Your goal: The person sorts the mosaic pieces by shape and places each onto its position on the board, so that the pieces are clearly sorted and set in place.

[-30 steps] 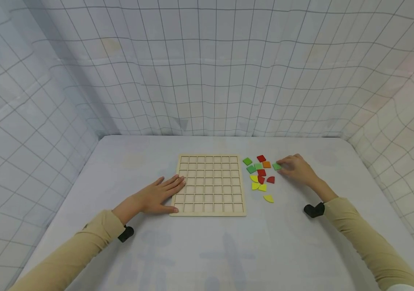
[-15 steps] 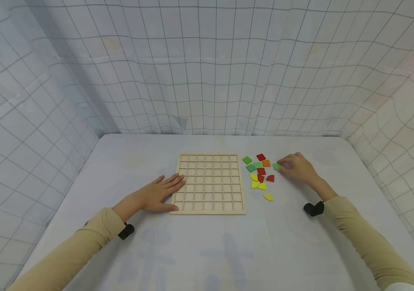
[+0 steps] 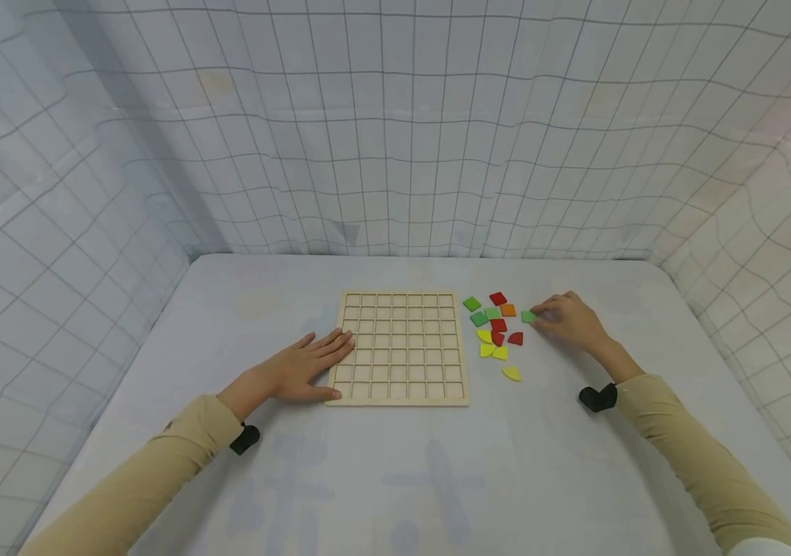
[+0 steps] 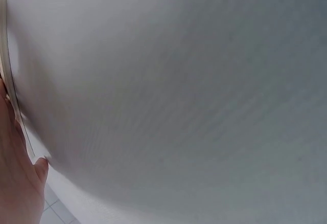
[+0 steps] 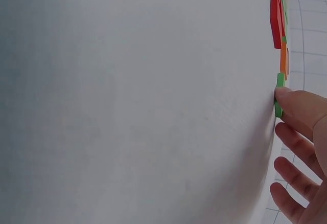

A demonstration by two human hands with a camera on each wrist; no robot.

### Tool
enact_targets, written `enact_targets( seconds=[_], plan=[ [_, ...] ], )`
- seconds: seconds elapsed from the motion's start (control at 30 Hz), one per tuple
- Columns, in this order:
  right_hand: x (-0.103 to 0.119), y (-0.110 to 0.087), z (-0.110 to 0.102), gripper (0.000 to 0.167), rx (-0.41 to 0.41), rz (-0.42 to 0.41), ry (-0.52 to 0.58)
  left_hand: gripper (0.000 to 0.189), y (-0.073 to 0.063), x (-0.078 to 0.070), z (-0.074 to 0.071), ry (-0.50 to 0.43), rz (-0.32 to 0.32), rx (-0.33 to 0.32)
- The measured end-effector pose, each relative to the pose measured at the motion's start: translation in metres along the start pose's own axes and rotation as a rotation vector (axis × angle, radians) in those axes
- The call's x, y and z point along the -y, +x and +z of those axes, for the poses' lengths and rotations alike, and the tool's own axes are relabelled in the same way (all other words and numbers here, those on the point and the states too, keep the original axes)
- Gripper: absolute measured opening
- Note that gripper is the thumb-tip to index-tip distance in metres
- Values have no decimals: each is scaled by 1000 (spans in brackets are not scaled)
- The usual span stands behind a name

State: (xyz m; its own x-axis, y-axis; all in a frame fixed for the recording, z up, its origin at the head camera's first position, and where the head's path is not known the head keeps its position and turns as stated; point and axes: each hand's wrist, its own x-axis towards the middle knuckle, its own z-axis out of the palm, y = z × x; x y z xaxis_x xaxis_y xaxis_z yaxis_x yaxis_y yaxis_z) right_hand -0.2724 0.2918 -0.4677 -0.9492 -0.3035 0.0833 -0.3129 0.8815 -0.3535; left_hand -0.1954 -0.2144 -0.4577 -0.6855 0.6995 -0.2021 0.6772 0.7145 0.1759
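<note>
A pale wooden grid board (image 3: pixel 398 349) lies flat on the table, its square cells bare. My left hand (image 3: pixel 301 369) rests across the board's left edge, fingers spread straight. In the left wrist view, that hand (image 4: pixel 19 178) shows only in part. To the right of the loose pieces, my right hand (image 3: pixel 571 320) pinches a light green square tile (image 3: pixel 527 316) between thumb and finger. The right wrist view shows the thumb on the green tile (image 5: pixel 279 101) at the table surface, the other fingers loosely bent.
Between board and right hand lie several flat pieces: green squares (image 3: pixel 472 303), red squares (image 3: pixel 497 298), an orange square (image 3: pixel 508 310), red quarter-rounds (image 3: pixel 516 338) and yellow pieces (image 3: pixel 511 374). A checked curtain (image 3: pixel 395 154) encloses the white table (image 3: pixel 395 479) behind and at both sides.
The hands, board and tiles keep their places. The head view has shifted only very slightly.
</note>
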Motion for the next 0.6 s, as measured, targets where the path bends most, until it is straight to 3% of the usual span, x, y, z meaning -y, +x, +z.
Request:
enact_targets(
  seconds=[0.6],
  plan=[
    [11, -5, -8, 30, -14, 50, -22, 87, -3, 0, -1, 13, 1, -5]
  ],
)
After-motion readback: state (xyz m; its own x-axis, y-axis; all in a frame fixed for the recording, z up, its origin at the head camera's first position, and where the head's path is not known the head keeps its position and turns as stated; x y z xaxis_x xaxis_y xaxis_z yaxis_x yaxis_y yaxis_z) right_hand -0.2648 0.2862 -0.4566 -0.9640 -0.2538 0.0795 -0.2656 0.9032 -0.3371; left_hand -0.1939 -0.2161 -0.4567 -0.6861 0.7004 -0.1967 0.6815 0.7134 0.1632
